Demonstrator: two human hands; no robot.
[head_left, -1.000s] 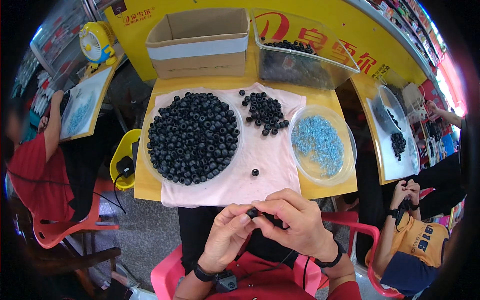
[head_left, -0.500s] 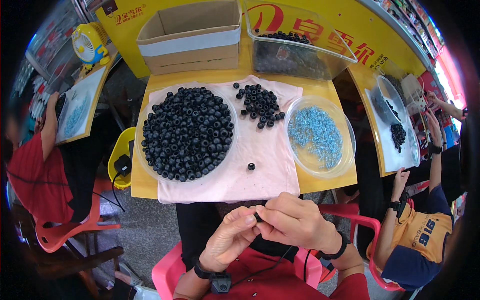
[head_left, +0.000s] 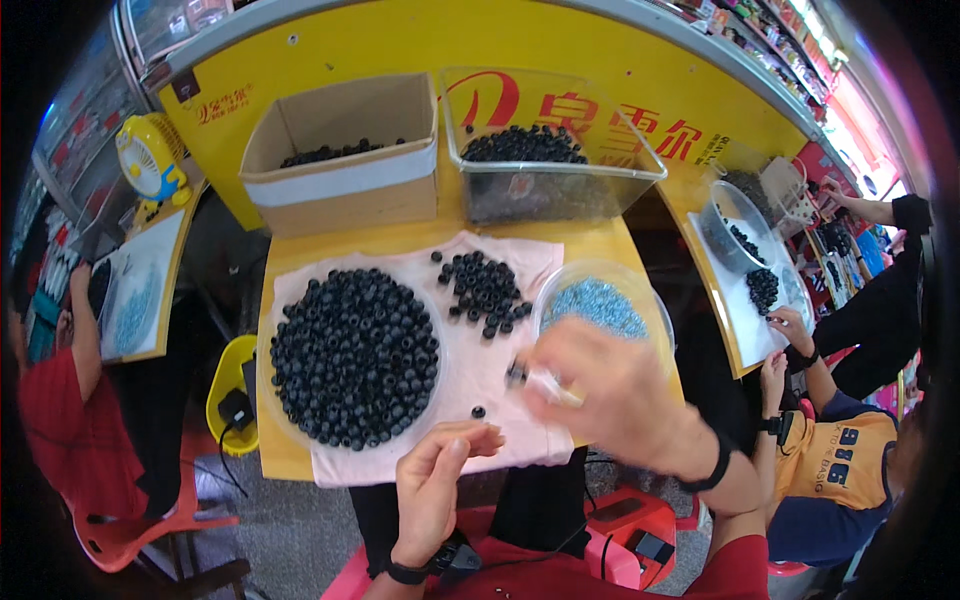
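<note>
My right hand point(head_left: 610, 395), smeared by motion, is over the right part of the pink cloth point(head_left: 500, 360), in front of the clear round tub point(head_left: 655, 320) of small light-blue pieces point(head_left: 598, 305). A dark bead point(head_left: 516, 374) shows at its fingertips. By the cloth's front edge, my left hand point(head_left: 440, 485) has its fingers stretched out and nothing visible in them. A lone black bead point(head_left: 478, 412) lies just beyond its fingers. A big shallow tub heaped with black beads point(head_left: 355, 355) stands on the left of the cloth. Loose black beads point(head_left: 484, 290) lie scattered behind.
At the back of the table stand a cardboard box point(head_left: 340, 200) and a clear plastic bin point(head_left: 560, 190), both with black beads inside. People work at side tables: a red sleeve point(head_left: 65, 420) on the left, a yellow-and-navy shirt point(head_left: 835, 460) on the right. A yellow bin point(head_left: 232, 390) stands at left.
My hands were together, fingers pinching a small dark thing. Now they are apart: the right has moved forward over the cloth with a bead, and the left has opened. The view has tilted up.
</note>
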